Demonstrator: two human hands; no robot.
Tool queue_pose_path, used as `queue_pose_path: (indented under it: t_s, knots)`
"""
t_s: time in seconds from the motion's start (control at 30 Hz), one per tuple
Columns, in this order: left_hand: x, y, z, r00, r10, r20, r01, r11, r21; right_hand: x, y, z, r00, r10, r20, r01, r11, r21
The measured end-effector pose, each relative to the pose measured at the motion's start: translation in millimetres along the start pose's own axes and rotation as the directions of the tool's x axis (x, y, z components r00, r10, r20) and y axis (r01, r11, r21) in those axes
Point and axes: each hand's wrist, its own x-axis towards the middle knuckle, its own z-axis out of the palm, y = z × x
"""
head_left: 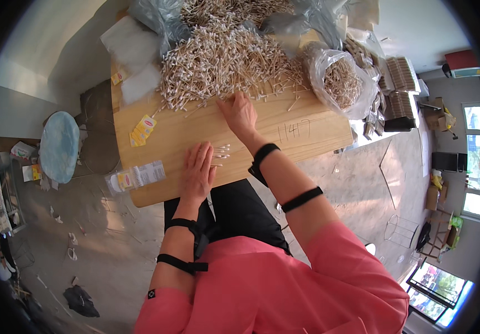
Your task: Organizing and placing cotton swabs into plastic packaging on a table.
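Observation:
My left hand (198, 167) lies flat on the wooden table (178, 131) near its front edge, fingers stretched out. A few cotton swabs (222, 151) stick out from beside and under its fingers, white tips to the right. Farther forward, my right hand (240, 116) is at the near edge of a big heap of loose cotton swabs (217, 64). Its fingers are curled and pressed together, and what they hold, if anything, is hidden.
Small yellow-and-white cards (143, 131) and a clear plastic packet (135, 177) lie at the left. A clear bag of swabs (342, 83) stands at the right, near stacked packs (400, 89). Clear plastic sheets (134, 55) cover the far left corner. A blue stool (60, 147) stands left.

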Motion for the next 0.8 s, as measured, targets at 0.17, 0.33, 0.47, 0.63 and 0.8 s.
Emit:
queue_pose_path:
  t_s: [0.17,0.33,0.47,0.63,0.8]
  knots:
    - [3,4,2,1.0,0.001,0.013,-0.001,0.999,-0.034,1,19,4,0.998,0.059,-0.033,-0.063,0.992,-0.114]
    - [-7,-5,6,1.0,-0.022,-0.004,0.022,0.999,-0.026,-51,28,-25,0.96,-0.121,0.252,0.102,0.991,0.087]
    - [-1,0,4,1.0,-0.007,-0.005,0.007,1.0,-0.015,-54,44,-32,0.974,-0.109,0.2,0.073,0.982,0.177]
    - [-5,-2,1,1.0,-0.02,-0.006,0.02,1.0,-0.003,-56,29,-31,0.965,-0.246,0.094,0.233,0.963,0.134]
    - [-1,2,3,1.0,-0.011,-0.021,0.011,1.0,0.012,-49,48,-26,0.947,-0.25,0.2,0.233,0.967,0.104]
